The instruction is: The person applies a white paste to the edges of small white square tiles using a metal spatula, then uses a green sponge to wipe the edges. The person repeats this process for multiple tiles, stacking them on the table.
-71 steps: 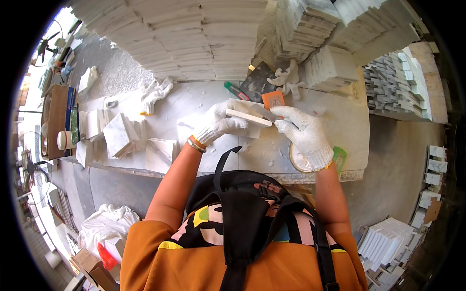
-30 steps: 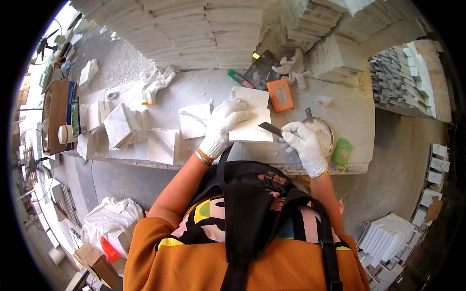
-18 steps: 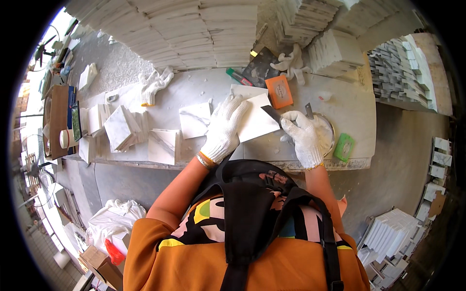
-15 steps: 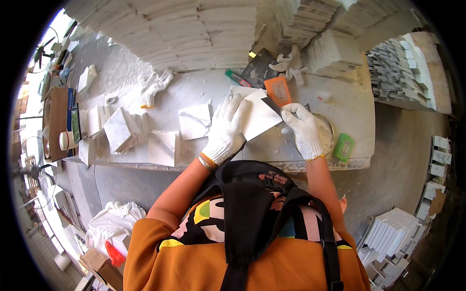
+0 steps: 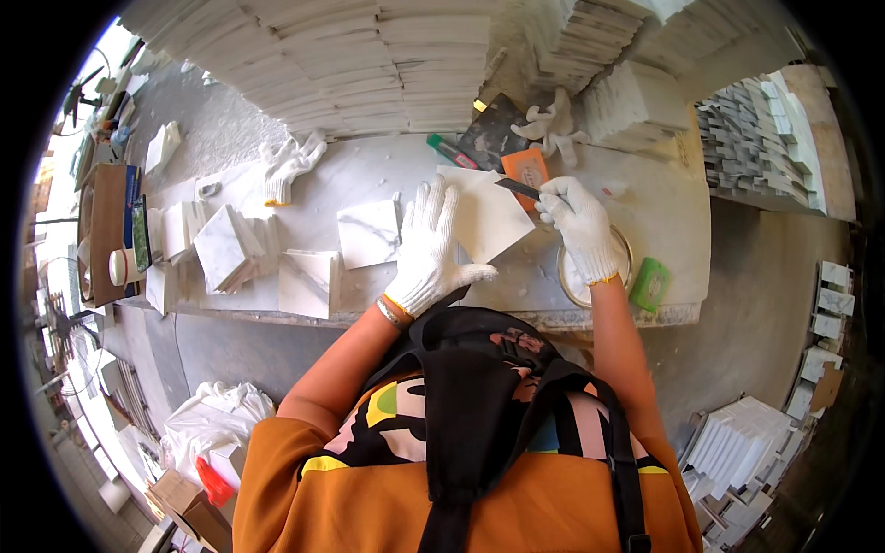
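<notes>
My left hand (image 5: 426, 241), in a white knit glove, lies flat with its fingers stretched out and thumb spread toward the right. Its fingers rest at the left edge of a pale square tile (image 5: 495, 221). A second pale tile seems to lie partly under that one. My right hand (image 5: 579, 221), gloved alike, pinches a thin dark scraper blade (image 5: 516, 188) above the tile's right corner. Beneath my right wrist is a round dish (image 5: 573, 284), partly hidden. Left of my left hand lies a grey-veined marble tile (image 5: 369, 232).
An orange block (image 5: 526, 170), a green-and-red box cutter (image 5: 451, 150) and a dark plate (image 5: 499, 131) lie beyond the tile. A green block (image 5: 651, 284) is at right. Loose gloves (image 5: 293, 166) and several marble tiles (image 5: 230, 249) stand left. Tall slab stacks (image 5: 369, 74) line the back.
My right hand has lifted slightly up, and the scraper blade now appears narrower, turned more edge-on. My left thumb has swung out to the right, off the tile's lower edge.
</notes>
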### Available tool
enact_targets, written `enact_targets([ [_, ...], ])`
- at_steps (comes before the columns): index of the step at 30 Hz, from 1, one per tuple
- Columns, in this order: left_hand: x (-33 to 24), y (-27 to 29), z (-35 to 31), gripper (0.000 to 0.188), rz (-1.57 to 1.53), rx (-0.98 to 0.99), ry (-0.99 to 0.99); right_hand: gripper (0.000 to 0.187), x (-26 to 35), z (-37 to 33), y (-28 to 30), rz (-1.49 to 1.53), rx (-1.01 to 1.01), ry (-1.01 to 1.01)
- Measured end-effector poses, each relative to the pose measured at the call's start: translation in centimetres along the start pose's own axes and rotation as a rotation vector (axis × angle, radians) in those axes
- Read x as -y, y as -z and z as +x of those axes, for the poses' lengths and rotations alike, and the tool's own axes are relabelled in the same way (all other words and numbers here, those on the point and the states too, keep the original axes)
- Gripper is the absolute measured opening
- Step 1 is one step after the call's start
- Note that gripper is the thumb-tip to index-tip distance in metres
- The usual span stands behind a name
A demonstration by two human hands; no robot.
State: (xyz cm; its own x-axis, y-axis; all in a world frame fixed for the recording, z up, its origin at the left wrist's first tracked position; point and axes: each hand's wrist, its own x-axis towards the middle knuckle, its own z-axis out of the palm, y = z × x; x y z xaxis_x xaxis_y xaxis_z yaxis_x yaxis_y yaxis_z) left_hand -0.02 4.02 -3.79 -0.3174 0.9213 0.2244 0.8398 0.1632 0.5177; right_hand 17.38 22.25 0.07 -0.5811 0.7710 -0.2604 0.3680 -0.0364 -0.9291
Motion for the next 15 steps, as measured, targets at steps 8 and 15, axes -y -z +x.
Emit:
enact_targets([
  [8,0.3,-0.4,0.2,0.131,-0.043,-0.039,-0.008,0.026,1.2,2.1,-1.2,-0.579,0.086,0.559],
  [15,0.2,-0.4,0.1,0.129,-0.043,-0.050,-0.003,0.027,0.1,0.0,1.0,-0.830,0.243,0.580],
])
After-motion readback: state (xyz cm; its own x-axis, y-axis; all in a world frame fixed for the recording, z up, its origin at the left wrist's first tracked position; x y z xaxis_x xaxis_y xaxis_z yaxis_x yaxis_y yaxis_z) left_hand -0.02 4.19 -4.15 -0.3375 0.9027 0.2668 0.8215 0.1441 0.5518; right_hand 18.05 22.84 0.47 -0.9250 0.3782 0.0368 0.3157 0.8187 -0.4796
